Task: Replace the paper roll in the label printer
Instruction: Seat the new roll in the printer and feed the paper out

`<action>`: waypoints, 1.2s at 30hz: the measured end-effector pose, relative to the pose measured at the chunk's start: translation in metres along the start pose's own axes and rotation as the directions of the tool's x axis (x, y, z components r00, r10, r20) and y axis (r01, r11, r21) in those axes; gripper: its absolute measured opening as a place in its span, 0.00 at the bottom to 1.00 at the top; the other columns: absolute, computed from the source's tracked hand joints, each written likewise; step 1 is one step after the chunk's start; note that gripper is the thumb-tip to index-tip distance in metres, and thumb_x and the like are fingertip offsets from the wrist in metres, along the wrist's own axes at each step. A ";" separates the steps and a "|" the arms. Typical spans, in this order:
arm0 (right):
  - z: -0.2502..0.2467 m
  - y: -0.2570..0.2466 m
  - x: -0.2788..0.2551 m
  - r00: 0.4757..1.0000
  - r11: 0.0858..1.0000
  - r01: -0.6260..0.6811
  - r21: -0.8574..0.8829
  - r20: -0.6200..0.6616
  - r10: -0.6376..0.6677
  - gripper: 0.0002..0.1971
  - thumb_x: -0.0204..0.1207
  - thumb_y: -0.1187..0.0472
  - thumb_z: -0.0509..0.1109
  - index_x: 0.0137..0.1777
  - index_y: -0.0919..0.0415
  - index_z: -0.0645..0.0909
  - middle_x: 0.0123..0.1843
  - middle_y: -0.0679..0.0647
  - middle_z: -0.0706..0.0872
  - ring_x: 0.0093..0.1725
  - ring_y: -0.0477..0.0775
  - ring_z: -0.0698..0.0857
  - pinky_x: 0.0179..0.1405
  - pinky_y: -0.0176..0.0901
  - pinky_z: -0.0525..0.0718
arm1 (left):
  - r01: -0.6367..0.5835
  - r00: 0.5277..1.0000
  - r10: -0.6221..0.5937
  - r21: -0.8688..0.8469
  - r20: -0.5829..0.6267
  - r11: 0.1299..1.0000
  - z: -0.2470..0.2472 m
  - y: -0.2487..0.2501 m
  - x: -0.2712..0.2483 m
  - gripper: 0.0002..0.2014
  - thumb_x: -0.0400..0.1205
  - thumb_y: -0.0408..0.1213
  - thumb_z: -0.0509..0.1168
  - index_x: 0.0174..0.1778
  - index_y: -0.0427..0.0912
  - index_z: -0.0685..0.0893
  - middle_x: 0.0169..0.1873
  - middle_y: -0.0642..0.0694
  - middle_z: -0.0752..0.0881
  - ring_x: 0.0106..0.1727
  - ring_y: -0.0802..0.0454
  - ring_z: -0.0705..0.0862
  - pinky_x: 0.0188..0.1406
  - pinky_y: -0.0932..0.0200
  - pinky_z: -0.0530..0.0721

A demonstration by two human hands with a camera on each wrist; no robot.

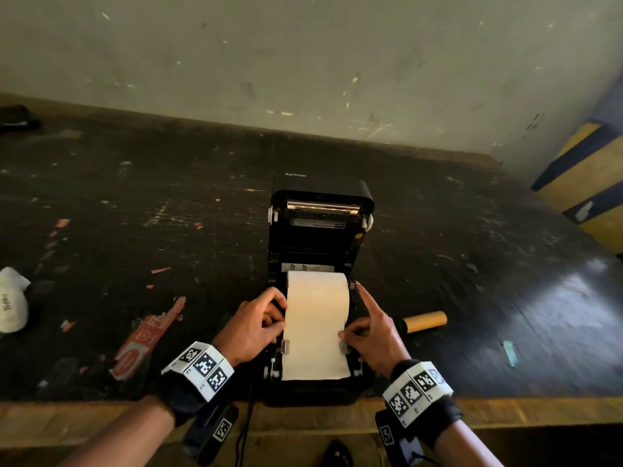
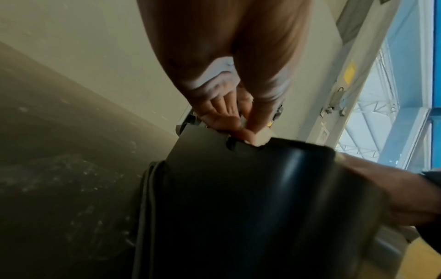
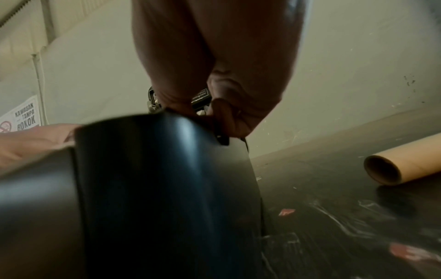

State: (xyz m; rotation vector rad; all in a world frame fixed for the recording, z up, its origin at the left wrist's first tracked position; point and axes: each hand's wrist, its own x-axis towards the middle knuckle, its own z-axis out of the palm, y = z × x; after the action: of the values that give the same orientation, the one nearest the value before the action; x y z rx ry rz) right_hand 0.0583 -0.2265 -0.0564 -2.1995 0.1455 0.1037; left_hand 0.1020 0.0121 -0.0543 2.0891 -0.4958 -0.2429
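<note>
A black label printer (image 1: 320, 230) stands at the near edge of the dark table with its lid raised. A white paper roll (image 1: 318, 298) lies in the bay, and its loose end is drawn forward over the front. My left hand (image 1: 279, 320) pinches the paper's left edge; the left wrist view shows my left hand (image 2: 245, 130) with paper between thumb and finger above the printer (image 2: 238, 198). My right hand (image 1: 350, 328) holds the right edge under its thumb, index finger stretched along the roll. In the right wrist view my right hand (image 3: 229, 122) curls at the printer (image 3: 155, 179) rim.
An empty cardboard core (image 1: 424, 321) lies right of the printer, also seen as a cardboard core (image 3: 405, 166). A red wrapper (image 1: 145, 335) and white cloth (image 1: 11, 301) lie left. A yellow-and-blue striped block (image 1: 586, 183) stands far right. A cable (image 1: 247, 416) hangs over the table edge.
</note>
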 end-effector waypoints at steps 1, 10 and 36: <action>-0.001 0.000 -0.001 1.000 1.000 -0.001 0.000 0.006 0.001 0.49 0.71 0.65 0.75 0.81 0.45 0.45 0.37 0.47 0.92 0.38 0.39 0.89 0.40 0.41 0.90 | -0.004 1.000 0.004 0.017 -0.002 1.000 0.001 0.000 -0.001 0.12 0.76 0.30 0.69 0.45 0.52 0.75 0.37 0.48 0.88 0.36 0.51 0.87 0.38 0.50 0.89; -0.004 0.005 -0.040 0.957 0.956 0.238 -0.171 -0.128 -0.261 0.18 0.70 0.51 0.75 0.61 0.46 0.82 0.50 0.39 0.84 0.48 0.39 0.83 0.48 0.33 0.82 | -0.157 0.985 0.169 0.235 -0.033 0.959 0.001 0.001 -0.026 0.10 0.78 0.45 0.65 0.54 0.53 0.82 0.48 0.57 0.80 0.46 0.62 0.81 0.47 0.60 0.84; 0.015 0.030 -0.119 0.851 0.737 0.482 -0.474 0.055 -0.522 0.16 0.77 0.52 0.58 0.55 0.51 0.87 0.61 0.48 0.88 0.69 0.50 0.79 0.66 0.46 0.70 | -0.348 0.927 0.370 0.490 0.056 0.799 0.053 -0.007 -0.112 0.27 0.82 0.60 0.44 0.57 0.52 0.85 0.61 0.57 0.85 0.67 0.63 0.70 0.65 0.58 0.70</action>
State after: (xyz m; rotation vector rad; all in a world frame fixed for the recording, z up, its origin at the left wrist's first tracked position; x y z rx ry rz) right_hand -0.0637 -0.2244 -0.0738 -2.6527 -0.4917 -0.2895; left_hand -0.0158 0.0239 -0.0909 2.4257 -1.0025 0.1759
